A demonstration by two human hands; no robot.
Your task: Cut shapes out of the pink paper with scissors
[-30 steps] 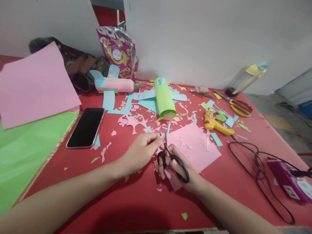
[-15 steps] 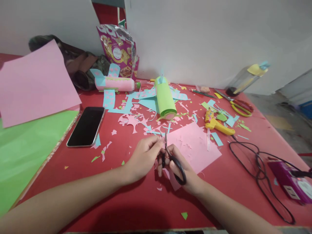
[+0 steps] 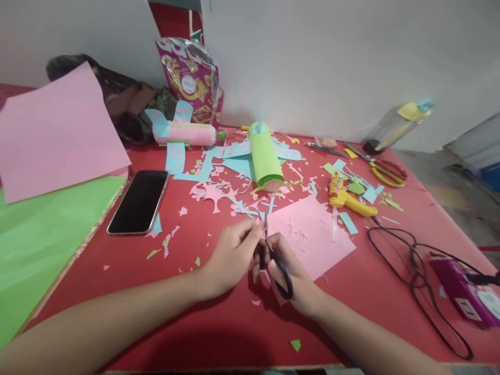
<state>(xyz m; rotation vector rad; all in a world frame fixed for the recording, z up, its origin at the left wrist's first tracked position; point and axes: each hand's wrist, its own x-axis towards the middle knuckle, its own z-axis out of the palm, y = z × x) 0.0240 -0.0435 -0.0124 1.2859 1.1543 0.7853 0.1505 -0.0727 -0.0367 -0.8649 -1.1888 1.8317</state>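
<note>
My right hand (image 3: pixel 291 268) is closed round the black handles of a pair of scissors (image 3: pixel 284 278), whose blades point away from me and stand slightly apart. Right beside the blades, my left hand (image 3: pixel 234 247) pinches a small piece of pink paper, mostly hidden by the fingers. Under and behind the hands lies a pink sheet (image 3: pixel 312 237) with small pink clippings on it. Farther back stands a green paper-wrapped tube (image 3: pixel 266 159) with blue wings. To its left rests a pink paper-wrapped bottle (image 3: pixel 191 134) with blue wings and a green cap.
A phone (image 3: pixel 138 203) lies to the left, near green (image 3: pixel 58 234) and pink sheets (image 3: pixel 58 135). On the right are a yellow glue gun (image 3: pixel 351 202), its cord, a purple power strip (image 3: pixel 464 291) and yellow-and-red-handled scissors (image 3: pixel 386 172). Paper scraps (image 3: pixel 213 192) litter the red table. A snack bag (image 3: pixel 191 80) stands behind.
The scissors' blades have spread a little and their near handle has shifted slightly left. My left hand keeps its pinch in nearly the same place.
</note>
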